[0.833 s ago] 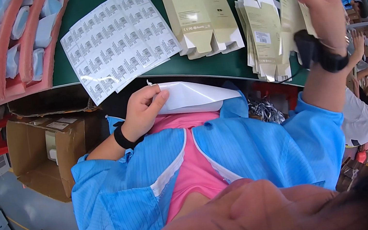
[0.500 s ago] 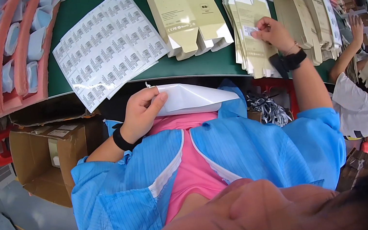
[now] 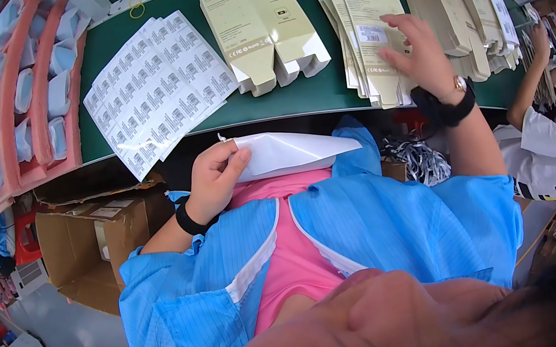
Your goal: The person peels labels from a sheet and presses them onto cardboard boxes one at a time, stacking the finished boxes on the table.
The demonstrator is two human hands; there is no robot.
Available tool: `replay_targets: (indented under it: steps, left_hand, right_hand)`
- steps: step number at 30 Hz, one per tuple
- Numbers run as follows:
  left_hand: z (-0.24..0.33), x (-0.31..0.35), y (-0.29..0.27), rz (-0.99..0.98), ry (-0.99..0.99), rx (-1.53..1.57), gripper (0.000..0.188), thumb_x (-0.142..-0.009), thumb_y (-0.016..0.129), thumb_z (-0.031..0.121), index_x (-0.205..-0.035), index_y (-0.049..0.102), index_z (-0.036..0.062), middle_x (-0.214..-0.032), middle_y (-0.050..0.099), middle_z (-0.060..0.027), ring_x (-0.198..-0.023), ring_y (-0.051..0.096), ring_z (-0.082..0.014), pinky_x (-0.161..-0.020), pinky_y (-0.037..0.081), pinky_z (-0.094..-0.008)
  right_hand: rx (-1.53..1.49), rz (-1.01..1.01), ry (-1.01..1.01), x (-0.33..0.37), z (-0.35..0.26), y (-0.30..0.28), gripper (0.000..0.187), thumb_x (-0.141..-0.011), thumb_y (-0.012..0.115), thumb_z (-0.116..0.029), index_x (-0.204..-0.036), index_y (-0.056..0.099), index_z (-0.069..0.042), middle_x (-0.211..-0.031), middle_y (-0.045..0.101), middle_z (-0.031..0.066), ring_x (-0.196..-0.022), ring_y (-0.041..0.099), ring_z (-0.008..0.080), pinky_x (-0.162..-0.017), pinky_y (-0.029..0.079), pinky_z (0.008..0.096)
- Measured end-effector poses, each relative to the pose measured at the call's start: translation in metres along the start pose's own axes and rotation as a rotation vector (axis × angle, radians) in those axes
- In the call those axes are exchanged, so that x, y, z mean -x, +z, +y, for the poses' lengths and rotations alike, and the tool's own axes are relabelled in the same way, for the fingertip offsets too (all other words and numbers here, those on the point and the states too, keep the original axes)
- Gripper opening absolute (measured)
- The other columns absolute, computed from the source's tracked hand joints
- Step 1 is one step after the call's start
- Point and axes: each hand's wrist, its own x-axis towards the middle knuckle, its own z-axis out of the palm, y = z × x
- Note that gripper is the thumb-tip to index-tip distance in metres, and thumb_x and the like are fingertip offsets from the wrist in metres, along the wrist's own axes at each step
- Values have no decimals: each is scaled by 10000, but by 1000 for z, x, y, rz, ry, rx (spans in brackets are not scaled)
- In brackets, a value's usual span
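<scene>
My left hand [image 3: 213, 179] pinches the corner of a white label sheet [image 3: 293, 152] between thumb and fingers, just off the table's front edge. The sheet is curled, with its blank side showing. Over a fanned stack of flat beige cartons [image 3: 372, 1], my right hand [image 3: 426, 59] is open, fingers apart and holding nothing. A small white label [image 3: 371, 34] lies on the top carton, beside those fingertips. To the left, sheets of printed labels [image 3: 148, 88] overlap on the green table, partly past its edge. A thicker pile of beige cartons [image 3: 257, 13] lies between these sheets and the fanned stack.
More flat cartons [image 3: 438, 8] stand in piles at the right. A pink foam tray [image 3: 11, 138] with blue-wrapped pieces sits at the far left. An open cardboard box [image 3: 84, 256] is below the table's left side. A co-worker in a white shirt [image 3: 546, 152] works at the right.
My right hand has let go of the label, now flat on the top carton, and its fingers have spread. My left hand still holds the sheet. The view has shifted slightly.
</scene>
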Motion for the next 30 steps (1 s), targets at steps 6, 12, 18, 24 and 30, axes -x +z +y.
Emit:
replay_targets:
  steps: [6,12,18,24,30]
  left_hand:
    - [3,-8,5,-13,-24,44,195,-849,535,162,-867,592,-24,-718,529,-53,-661,473,-100,-600,378,-222]
    - [8,-12,3,-11,-12,80,206,-863,521,151,-917,581,-39,-761,550,-37,-704,481,-85,-645,388,-210]
    - [16,-11,3,127,9,249,222,-873,510,131,-981,560,-56,-887,575,-42,-787,498,-76,-714,394,-194]
    - [12,-1,-14,257,29,485,237,-878,493,121,-1034,532,-53,-960,581,-74,-845,531,-107,-770,410,-224]
    - [21,-1,-13,290,31,765,284,-878,480,130,-1102,479,-46,-1019,571,-99,-911,547,-163,-826,421,-277]
  right_hand:
    - [141,-234,-149,22,8,16,650,-784,576,-368,-1322,294,-137,-1357,266,137,-1254,225,333,-1005,220,410]
    - [179,-298,-101,27,10,29,673,-811,512,-439,-1354,237,-153,-1419,150,133,-1305,103,355,-1037,132,446]
    - [78,-235,-119,24,-1,8,632,-807,546,-328,-1333,277,-103,-1396,220,140,-1304,123,352,-1039,142,423]
    - [-48,47,-181,48,-58,-29,606,-790,583,-220,-1304,311,-49,-1332,341,148,-1276,233,315,-1020,210,399]
    - [-953,-207,-13,65,-102,21,605,-754,642,-159,-1261,354,4,-1168,478,142,-1059,478,220,-884,386,334]
